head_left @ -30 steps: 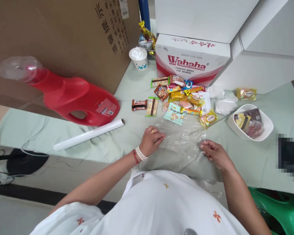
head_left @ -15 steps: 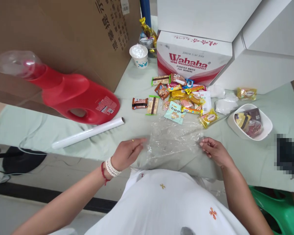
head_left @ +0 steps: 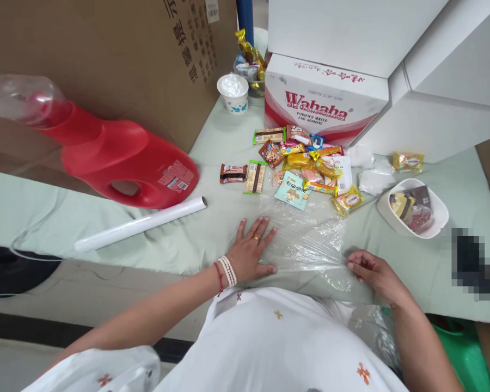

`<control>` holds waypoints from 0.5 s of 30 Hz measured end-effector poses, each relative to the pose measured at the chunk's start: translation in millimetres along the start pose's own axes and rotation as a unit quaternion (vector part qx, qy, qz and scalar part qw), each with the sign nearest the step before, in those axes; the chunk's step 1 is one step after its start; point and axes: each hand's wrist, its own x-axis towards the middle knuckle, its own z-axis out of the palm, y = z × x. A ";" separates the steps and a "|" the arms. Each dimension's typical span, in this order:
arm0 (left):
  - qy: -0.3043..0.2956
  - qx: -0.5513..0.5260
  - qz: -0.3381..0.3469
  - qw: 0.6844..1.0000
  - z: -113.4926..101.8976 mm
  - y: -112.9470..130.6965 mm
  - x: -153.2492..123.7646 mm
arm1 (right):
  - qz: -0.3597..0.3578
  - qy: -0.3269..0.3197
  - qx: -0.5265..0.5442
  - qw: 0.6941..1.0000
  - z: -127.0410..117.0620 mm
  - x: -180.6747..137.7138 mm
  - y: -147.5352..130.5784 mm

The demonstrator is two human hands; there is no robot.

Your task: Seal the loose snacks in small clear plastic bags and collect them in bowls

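Fingers of left hand (head_left: 251,255): apart, laid flat over left edge of film (head_left: 306,239). Fingers of right hand (head_left: 374,273): thumb and forefinger clamped on right edge. Film: on cloth (head_left: 212,234), between both hands, just beside sachet (head_left: 292,191).

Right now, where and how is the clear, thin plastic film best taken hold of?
Probably with a thumb-and-finger pinch on the right edge of the film, coming from the right: it lies thin and low, creases run toward the right hand pinching there, and the spread left hand rests at its left side.
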 end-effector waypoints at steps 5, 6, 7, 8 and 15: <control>-0.010 -0.009 0.002 1.000 -4.8 -2.9 -3.5 | -0.070 0.142 -0.270 0.950 -31.1 24.6 -61.9; -0.011 -0.013 0.002 1.000 -5.0 -2.5 -3.1 | -0.104 0.174 -0.313 0.928 -30.2 37.1 -87.9; -0.010 -0.017 0.002 1.000 -4.9 -2.1 -2.9 | -0.145 0.178 -0.358 0.905 -25.4 52.2 -117.1; -0.008 -0.019 0.002 1.000 -4.6 -2.0 -2.8 | -0.187 0.160 -0.408 0.879 -16.5 70.0 -148.2; 0.016 -0.038 0.003 0.999 -3.1 -4.3 -5.6 | -0.346 0.098 -0.605 0.711 94.1 249.5 -321.3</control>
